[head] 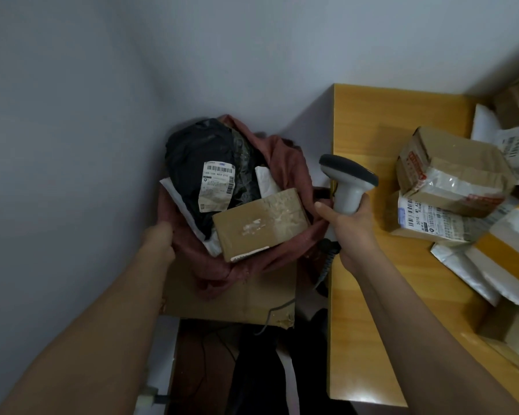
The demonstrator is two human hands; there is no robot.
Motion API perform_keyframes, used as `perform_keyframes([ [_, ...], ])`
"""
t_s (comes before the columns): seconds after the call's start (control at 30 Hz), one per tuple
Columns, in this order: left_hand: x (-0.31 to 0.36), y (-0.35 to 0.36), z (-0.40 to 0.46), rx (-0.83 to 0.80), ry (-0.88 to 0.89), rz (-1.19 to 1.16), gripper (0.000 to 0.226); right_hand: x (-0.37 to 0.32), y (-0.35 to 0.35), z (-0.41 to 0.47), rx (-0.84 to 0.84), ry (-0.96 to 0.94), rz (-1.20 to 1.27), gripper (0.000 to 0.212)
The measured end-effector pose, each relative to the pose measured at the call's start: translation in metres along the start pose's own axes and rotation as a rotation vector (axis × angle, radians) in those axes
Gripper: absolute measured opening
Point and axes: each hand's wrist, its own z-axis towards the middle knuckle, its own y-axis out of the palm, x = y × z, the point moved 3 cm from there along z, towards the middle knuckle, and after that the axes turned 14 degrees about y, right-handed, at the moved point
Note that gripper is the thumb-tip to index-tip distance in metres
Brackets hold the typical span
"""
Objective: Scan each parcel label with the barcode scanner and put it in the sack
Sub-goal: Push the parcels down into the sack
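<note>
Several taped parcels [453, 172], probably light and slippery, are left on the counter [372, 121] beside the filled sack [285, 157], whose soft rim is touched by the left hand [159, 238], its grip hidden, while the barcode scanner [346, 181] is clasped by the right hand [351, 226].

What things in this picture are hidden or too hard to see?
Head view, the only one:
- Left hand: fingers hidden behind the red sack rim.
- Black parcel: label print too small to read.
- Brown box in the sack: no label shows on the sides in view.
- Parcels on the table: cut off by the right edge.
- Scanner: window faces away.
</note>
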Motion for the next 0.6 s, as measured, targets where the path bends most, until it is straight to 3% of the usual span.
perform_keyframes([
  [0.13, 0.016, -0.008, -0.012, -0.112, 0.027, -0.153, 0.037, -0.007, -0.007, -0.003, -0.001, 0.011, -0.015, 0.045],
  [0.3, 0.03, -0.011, -0.022, -0.086, 0.008, -0.197, 0.039, -0.017, -0.009, -0.009, -0.029, 0.033, -0.029, 0.039],
  [0.37, 0.038, -0.007, -0.029, -0.166, -0.016, -0.193, 0.043, -0.019, -0.009, -0.01, -0.041, 0.06, -0.022, 0.038],
  [0.47, 0.043, -0.004, -0.041, -0.272, -0.041, 0.003, 0.035, -0.023, -0.011, -0.011, -0.042, 0.089, -0.011, 0.04],
  [0.6, 0.046, -0.016, -0.048, -0.154, -0.021, 0.159, 0.019, -0.029, -0.014, -0.011, -0.022, 0.096, 0.025, 0.049],
])
